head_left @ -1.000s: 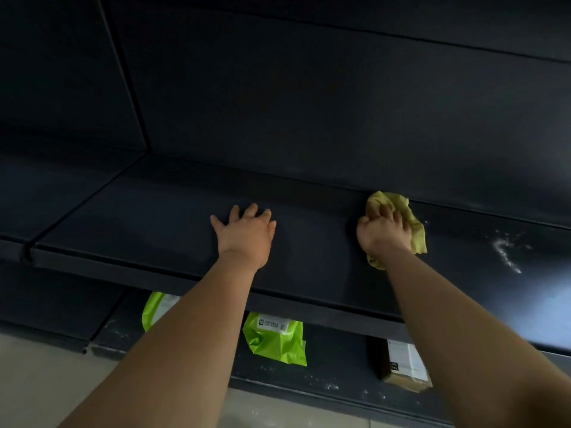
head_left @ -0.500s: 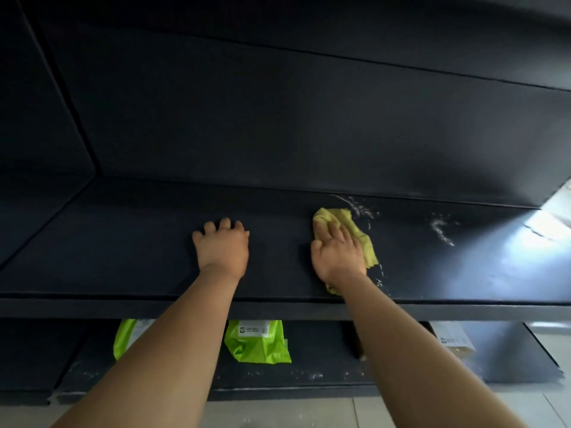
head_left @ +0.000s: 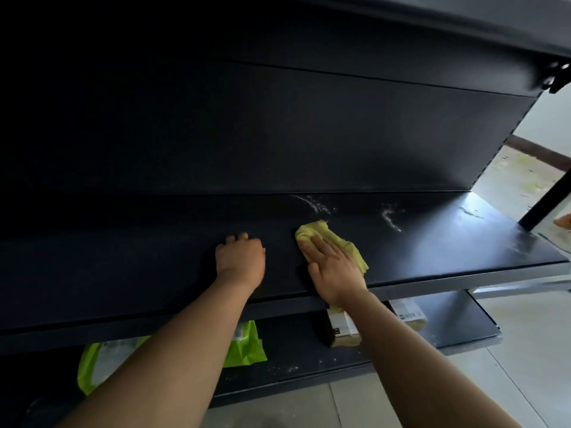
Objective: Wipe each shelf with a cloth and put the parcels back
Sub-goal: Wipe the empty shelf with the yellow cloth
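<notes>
The dark middle shelf (head_left: 139, 267) runs across the view. My right hand (head_left: 335, 270) lies flat with straight fingers on a yellow cloth (head_left: 313, 232) and presses it onto the shelf near the front edge. Just to its left, my left hand (head_left: 240, 261) rests on the shelf with its fingers curled under, holding nothing. White dust streaks (head_left: 391, 216) mark the shelf behind and to the right of the cloth. On the lower shelf (head_left: 457, 322) lie two green parcels (head_left: 247, 347) and two brown boxed parcels (head_left: 343, 332), partly hidden by my arms.
The dark back panel (head_left: 278, 134) rises behind the shelf and another shelf overhangs above. The rack ends at the right, where a pale tiled floor (head_left: 525, 350) and a black post (head_left: 547, 196) show. A bit of another hand (head_left: 564, 222) appears at the far right edge.
My right hand has slid the cloth forward toward the shelf's front edge and flattened on it. My left hand's fingers have curled in. The view has swung right.
</notes>
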The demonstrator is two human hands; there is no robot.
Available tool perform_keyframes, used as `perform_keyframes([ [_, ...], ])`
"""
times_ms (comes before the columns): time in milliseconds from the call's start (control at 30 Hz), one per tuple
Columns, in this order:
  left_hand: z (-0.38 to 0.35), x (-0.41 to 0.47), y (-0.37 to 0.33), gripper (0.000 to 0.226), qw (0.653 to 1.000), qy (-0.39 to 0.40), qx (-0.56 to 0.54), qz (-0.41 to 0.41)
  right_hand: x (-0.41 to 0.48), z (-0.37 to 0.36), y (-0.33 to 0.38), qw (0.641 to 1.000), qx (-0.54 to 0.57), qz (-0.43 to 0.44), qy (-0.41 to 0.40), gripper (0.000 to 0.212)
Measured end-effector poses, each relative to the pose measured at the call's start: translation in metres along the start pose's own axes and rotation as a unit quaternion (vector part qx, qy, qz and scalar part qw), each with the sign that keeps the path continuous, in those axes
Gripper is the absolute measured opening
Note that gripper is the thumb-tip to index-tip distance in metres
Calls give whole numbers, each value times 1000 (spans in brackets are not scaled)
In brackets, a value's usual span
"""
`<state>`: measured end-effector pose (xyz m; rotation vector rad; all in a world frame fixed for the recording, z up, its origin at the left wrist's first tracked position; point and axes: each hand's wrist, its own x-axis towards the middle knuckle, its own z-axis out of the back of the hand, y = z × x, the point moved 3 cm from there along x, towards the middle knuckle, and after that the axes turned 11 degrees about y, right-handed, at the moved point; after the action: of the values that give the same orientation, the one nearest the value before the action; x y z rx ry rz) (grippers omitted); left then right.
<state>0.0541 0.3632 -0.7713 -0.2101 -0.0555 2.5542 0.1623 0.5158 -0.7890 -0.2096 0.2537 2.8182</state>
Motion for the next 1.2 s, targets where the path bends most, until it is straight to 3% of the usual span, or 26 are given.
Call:
perform_keyframes([
  [233,-5,21,-11,37,999,25,28,37,11,17,-82,998,-15,-59,33,51],
  [500,-9,48,-22,50,995,41,64,63,55,24,-57,991,-27,107,74,46],
  [700,-10,61,-30,51,992,34,88,87,107,30,-28,985,-41,142,92,47],
  [933,-9,75,-38,61,988,41,110,101,157,33,-21,991,-43,93,87,49],
  [1200,-10,74,-39,58,987,51,105,112,162,43,-81,997,26,-69,37,54],
])
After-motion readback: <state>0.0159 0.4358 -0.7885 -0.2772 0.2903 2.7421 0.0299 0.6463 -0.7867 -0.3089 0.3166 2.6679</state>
